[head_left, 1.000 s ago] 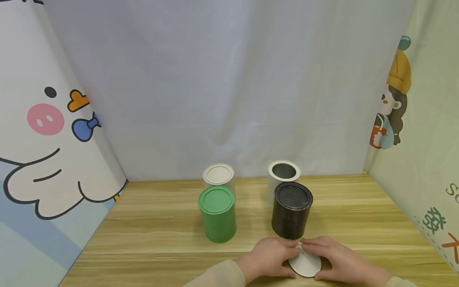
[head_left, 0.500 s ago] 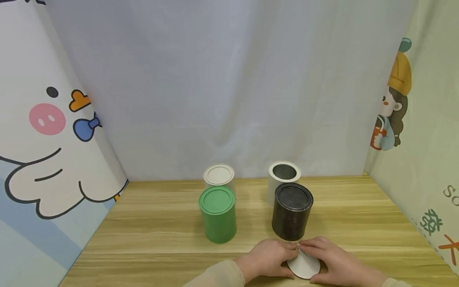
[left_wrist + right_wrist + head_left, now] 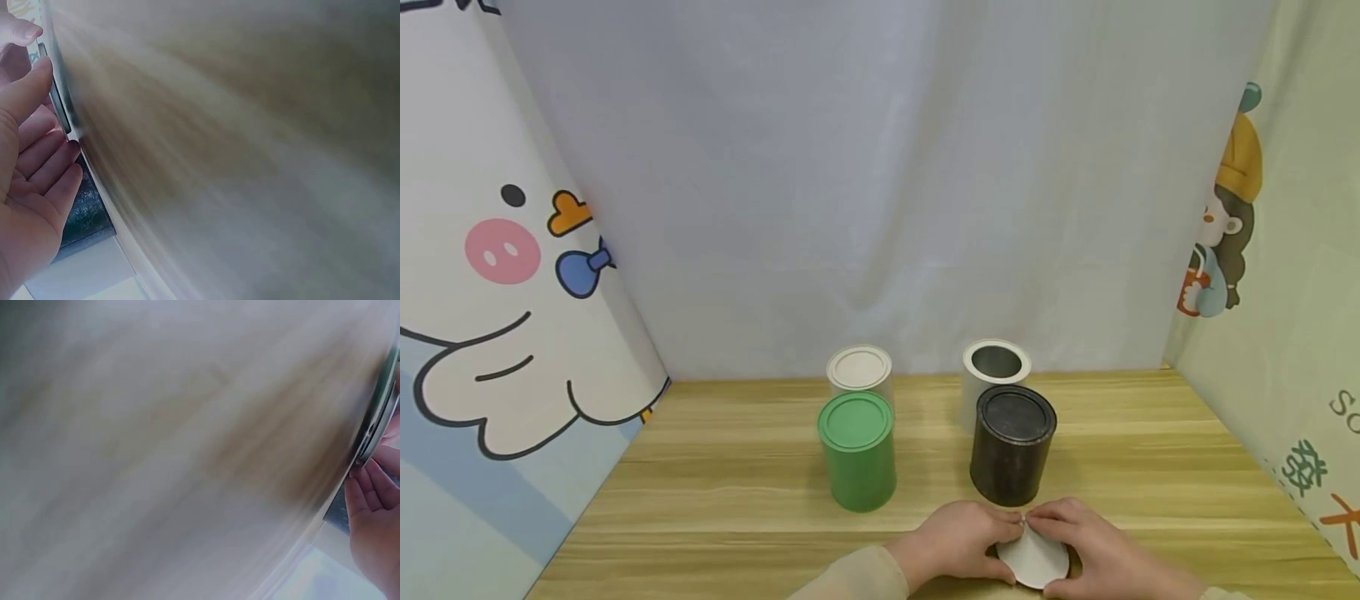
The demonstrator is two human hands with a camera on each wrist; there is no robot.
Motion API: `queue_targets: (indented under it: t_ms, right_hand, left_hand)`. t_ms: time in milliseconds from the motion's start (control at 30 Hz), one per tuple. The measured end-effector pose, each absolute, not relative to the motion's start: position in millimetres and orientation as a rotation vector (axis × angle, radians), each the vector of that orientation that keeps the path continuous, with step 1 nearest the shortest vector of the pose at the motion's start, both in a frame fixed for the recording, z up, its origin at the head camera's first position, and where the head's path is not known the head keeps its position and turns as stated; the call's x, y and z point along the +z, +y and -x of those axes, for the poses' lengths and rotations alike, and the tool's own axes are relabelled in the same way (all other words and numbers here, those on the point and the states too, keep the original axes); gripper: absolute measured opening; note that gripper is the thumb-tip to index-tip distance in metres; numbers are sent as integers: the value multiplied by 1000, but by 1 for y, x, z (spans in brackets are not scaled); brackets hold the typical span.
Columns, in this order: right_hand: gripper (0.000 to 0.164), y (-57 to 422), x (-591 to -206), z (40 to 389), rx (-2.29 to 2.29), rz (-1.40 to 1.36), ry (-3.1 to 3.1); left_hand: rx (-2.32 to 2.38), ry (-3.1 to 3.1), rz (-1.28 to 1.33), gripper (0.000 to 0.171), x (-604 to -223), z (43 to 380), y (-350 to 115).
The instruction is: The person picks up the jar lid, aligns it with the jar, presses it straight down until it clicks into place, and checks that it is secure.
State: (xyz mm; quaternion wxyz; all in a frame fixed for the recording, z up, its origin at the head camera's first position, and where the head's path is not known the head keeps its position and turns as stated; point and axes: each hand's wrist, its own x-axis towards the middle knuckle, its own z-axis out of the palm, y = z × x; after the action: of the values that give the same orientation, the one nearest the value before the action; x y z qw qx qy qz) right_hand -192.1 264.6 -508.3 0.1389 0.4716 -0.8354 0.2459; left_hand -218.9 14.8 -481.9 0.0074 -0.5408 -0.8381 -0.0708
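Observation:
A round white lid lies low over the table in the head view, just in front of the black can. On its left side my left hand grips the edge between thumb and fingers. My right hand holds the opposite edge the same way, and the fingertips of both hands nearly meet at the far side. In the left wrist view the lid shows edge-on between thumb and fingers. The right wrist view catches its rim at the fingertips. Fingers cover part of the lid.
An uncovered white can stands behind the black one. To the left are a green can and, behind it, a lidded white can. The wooden table ends at a grey-white curtain; printed cloths hang at both sides.
Both hands keep hold of the lid. The lid has shifted slightly left and toward me, and the right hand has moved a little left with it. The cans have stayed put.

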Motion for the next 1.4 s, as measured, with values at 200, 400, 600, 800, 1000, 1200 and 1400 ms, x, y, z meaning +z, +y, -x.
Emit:
queue_targets:
  t_ms: [200, 400, 600, 800, 1000, 1200, 1400]
  right_hand:
    - [65, 263, -502, 190, 641, -1308, -2392]
    - [60, 261, -487, 186, 633, -1236, -2440]
    - [60, 260, -472, 187, 602, -1219, -2375]
    - [61, 258, -456, 185, 615, -1186, -2348]
    - [61, 256, -434, 184, 649, -1208, -2319]
    - [61, 252, -414, 185, 658, -1214, -2296]
    - [58, 248, -399, 192, 688, -1222, -2287]
  left_hand:
    - [-299, -2575, 1681, 52, -479, 220, 11]
    - [-345, -2514, 1637, 49, -469, 218, 5]
    - [-411, -2452, 1619, 46, -455, 216, 1]
    - [-491, -2420, 1608, 45, -441, 215, -4]
    - [-614, -2388, 1595, 49, -424, 213, -10]
    - [-771, -2320, 1553, 52, -412, 214, -15]
    - [-872, -2219, 1531, 51, -403, 221, -18]
